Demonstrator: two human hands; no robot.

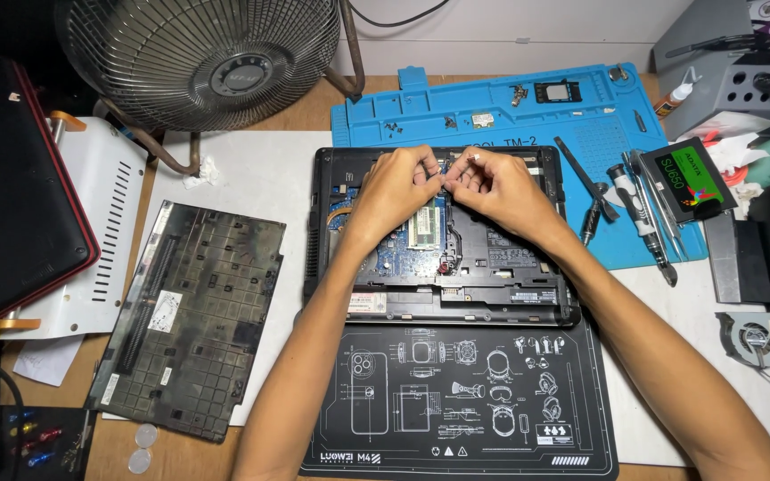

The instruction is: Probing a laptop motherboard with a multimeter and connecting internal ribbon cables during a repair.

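An opened laptop base [492, 294] lies bottom-up on a black work mat [456, 401], its blue circuit board and a memory module [424, 227] exposed. My left hand [394, 183] and my right hand [496, 183] meet over the far middle of the board. The fingertips of both pinch something small and pale between them; what it is cannot be made out. Both forearms reach in from the lower edge.
The removed bottom cover [193, 312] lies to the left. A blue silicone mat [510, 111] behind holds screws, screwdrivers [639, 218] and a boxed drive [692, 178]. A metal fan [198, 53] stands at the back left, a closed red-edged laptop [11, 196] far left, a cooling fan [752, 338] right.
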